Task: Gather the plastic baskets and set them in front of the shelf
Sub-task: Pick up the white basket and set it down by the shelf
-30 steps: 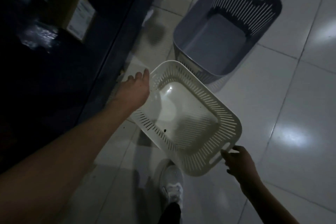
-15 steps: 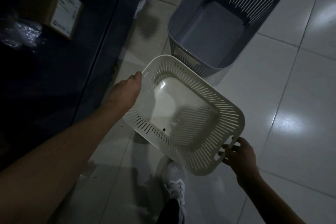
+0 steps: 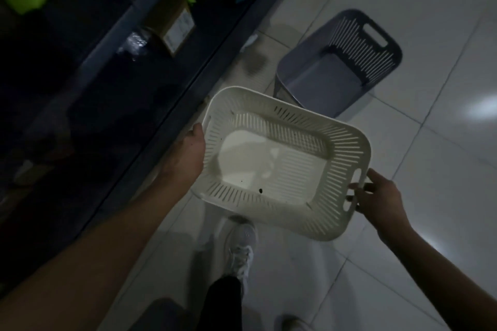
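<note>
I hold a white slotted plastic basket (image 3: 347, 140) above the tiled floor, its opening facing up at me. My left hand (image 3: 189, 153) grips its left rim. On the right rim, my right hand (image 3: 376, 197) has fingers hooked through the handle slot. A grey slotted basket (image 3: 322, 75) with a handle hole stands on the floor just beyond the white one, close to the dark shelf (image 3: 150, 105) that runs along the left.
The shelf holds a cardboard box (image 3: 172, 23), a crinkled plastic bag (image 3: 134, 43) and green and teal items. My shoes (image 3: 240, 247) are on the pale glossy tiles below the basket. A dark object (image 3: 158, 314) sits at the bottom edge.
My view has tilted up and shows more of the shelf. The white basket has levelled out and shifted right. My right hand's fingers have closed through the handle slot.
</note>
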